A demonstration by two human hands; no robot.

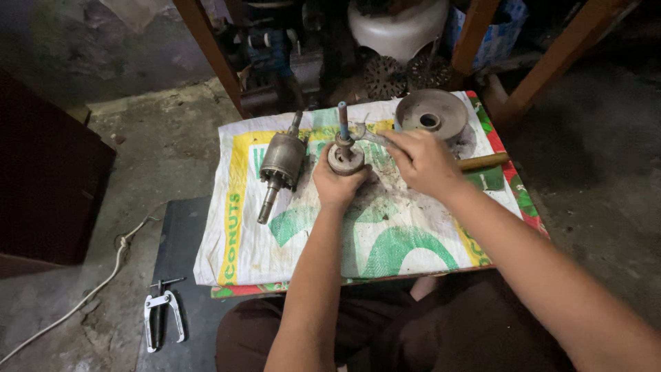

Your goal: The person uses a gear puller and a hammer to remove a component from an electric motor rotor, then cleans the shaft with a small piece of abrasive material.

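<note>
Two hands over white-green-yellow sack (pixel 385 234) — left hand (pixel 337 180) gripping round part (pixel 344 158); right hand (pixel 423 162) clamped on wrench (pixel 365 134)

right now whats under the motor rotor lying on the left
The motor rotor lies on a printed woven sack spread over a low support. The patch of sack directly beneath it is hidden, and the sack covers the support's surface.

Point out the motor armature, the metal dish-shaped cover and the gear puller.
motor armature (pixel 281 160), head view, on its grey cylindrical body.
metal dish-shaped cover (pixel 447 108), head view, on its inner wall right of the centre hole.
gear puller (pixel 162 318), head view, on its dark centre screw between the white arms.
</note>
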